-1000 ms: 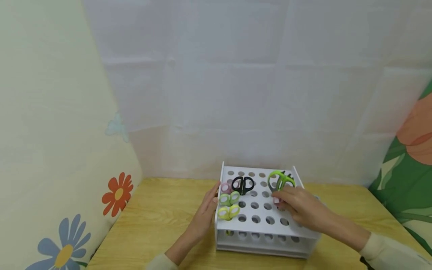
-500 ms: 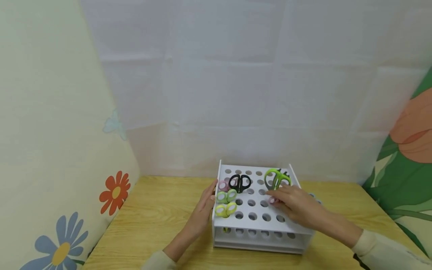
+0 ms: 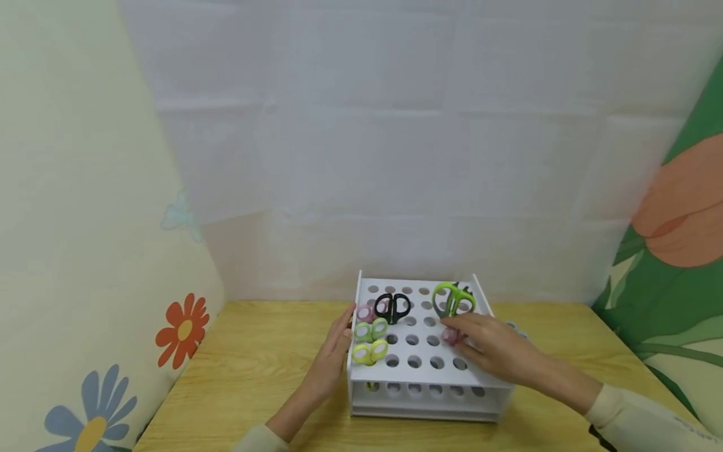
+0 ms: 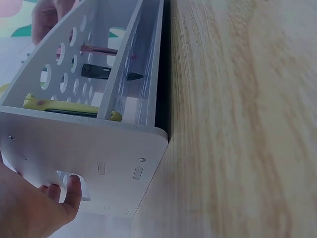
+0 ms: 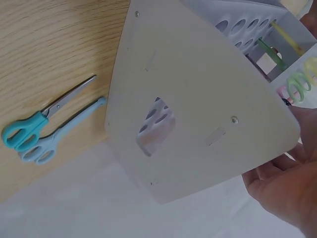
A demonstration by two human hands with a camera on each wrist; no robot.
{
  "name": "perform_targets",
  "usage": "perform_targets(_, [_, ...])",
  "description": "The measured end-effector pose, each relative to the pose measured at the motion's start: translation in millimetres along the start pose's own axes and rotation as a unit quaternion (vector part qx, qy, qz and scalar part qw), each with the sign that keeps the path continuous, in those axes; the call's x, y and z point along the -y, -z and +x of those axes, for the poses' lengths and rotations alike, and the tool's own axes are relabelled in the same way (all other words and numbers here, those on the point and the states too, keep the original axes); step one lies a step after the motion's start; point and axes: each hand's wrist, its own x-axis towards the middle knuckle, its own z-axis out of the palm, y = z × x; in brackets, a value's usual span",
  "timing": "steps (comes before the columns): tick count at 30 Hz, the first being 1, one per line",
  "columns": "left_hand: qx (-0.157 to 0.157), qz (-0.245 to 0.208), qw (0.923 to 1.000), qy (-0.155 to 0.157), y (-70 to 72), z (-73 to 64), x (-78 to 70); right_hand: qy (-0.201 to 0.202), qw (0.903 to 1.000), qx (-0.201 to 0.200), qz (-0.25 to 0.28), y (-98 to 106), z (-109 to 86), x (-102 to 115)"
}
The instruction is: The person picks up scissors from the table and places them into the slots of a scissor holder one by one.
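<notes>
A white rack [image 3: 420, 373] with rows of round holes stands on the table. My left hand [image 3: 330, 358] is at its left side; in the left wrist view its fingers hook into the side panel's cutout. My right hand [image 3: 497, 345] pinches the pink handle of a pair of scissors [image 3: 450, 336] over the rack's right part. Just behind those fingertips stand bright green scissors [image 3: 454, 300]. Along the left side stand yellow scissors [image 3: 369, 353], pale green scissors [image 3: 371, 329], other pink scissors [image 3: 364, 312] and black scissors [image 3: 392, 307]. Blades show beneath the top shelf.
Teal scissors [image 5: 29, 130] and light blue scissors [image 5: 44, 148] lie on the wooden table [image 3: 254, 351] to the right of the rack. A white sheet [image 3: 361, 157] hangs behind the table, with flower-patterned panels at both sides.
The head view has shifted, so rack and hands appear farther left. A little more of the pink handle shows under my right fingertips. My left hand keeps its place on the rack.
</notes>
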Motion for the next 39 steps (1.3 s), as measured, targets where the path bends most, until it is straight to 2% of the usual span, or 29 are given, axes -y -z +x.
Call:
perform_targets(5, [-0.003, -0.003, 0.9999, -0.009, 1.1, -1.2, 2.2, 0.013, 0.9995, -0.025, 0.013, 5, -4.2, -1])
perform_targets(8, [-0.003, -0.007, 0.9998, -0.016, 1.8, -2.4, 3.0, 0.007, 0.9994, -0.031, 0.011, 11, -7.4, -1])
perform_targets(14, [-0.008, -0.001, 0.9999, -0.011, 4.0, -6.5, 3.8, -0.015, 0.9988, -0.037, 0.03, 22, -15.9, -2])
perform_targets(20, [-0.019, 0.009, 0.9998, -0.005, 6.6, -8.1, 3.1, -0.004, 0.9967, -0.057, 0.057, 26, -25.5, -10])
perform_targets(28, [-0.01, -0.002, 0.9999, -0.001, 6.9, -2.8, 1.7, -0.017, 0.9901, -0.129, 0.053, 33, -40.5, -38])
perform_targets(33, [-0.001, -0.002, 1.0, -0.005, 5.5, 0.9, 0.4, -0.03, 0.9833, -0.174, 0.043, 29, -51.9, -63])
perform_targets(39, [0.005, -0.009, 0.9999, 0.0, 1.8, 1.1, 0.7, -0.091, 0.9782, -0.184, 0.033, 18, -68.7, -86])
